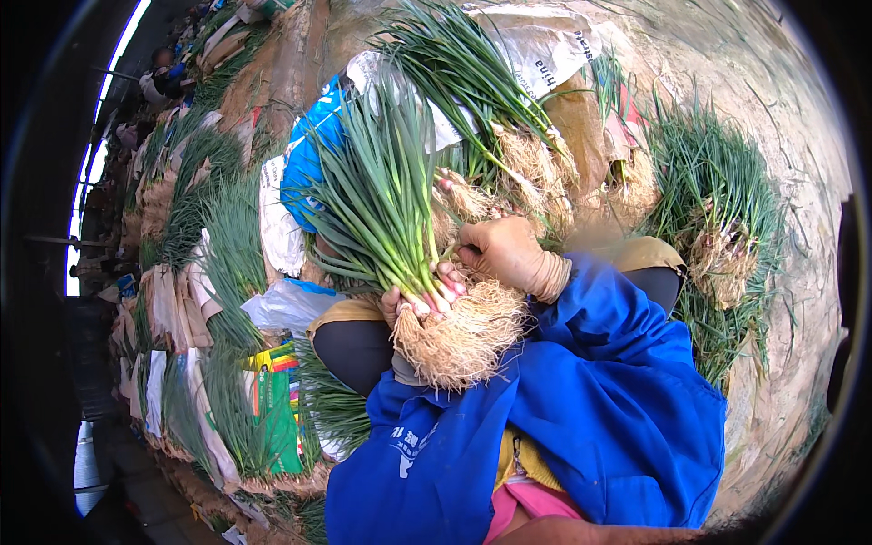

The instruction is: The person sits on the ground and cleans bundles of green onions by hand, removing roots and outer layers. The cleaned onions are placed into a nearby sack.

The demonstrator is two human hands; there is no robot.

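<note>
A thick bunch of green-leaved allium plants (381, 211) with pinkish-white bulbs and long pale roots rests in my left hand (390, 305), whose fingers show around the stems and bulbs. Most of that hand is hidden behind the bunch and its roots. My right hand (504, 255), in a tan glove, is beside the bulbs, thumb and forefinger closed at a thin stem or leaf. Beyond the hands lie more such plants (463, 75), their bushy roots towards me.
A large heap of the plants (715, 177) lies at the right. White printed sacks (538, 41) and a blue sack (313, 150) are spread ahead. Rows of plants, sacks and a green bag (279, 415) cover the left side, where a person (158, 85) sits far off.
</note>
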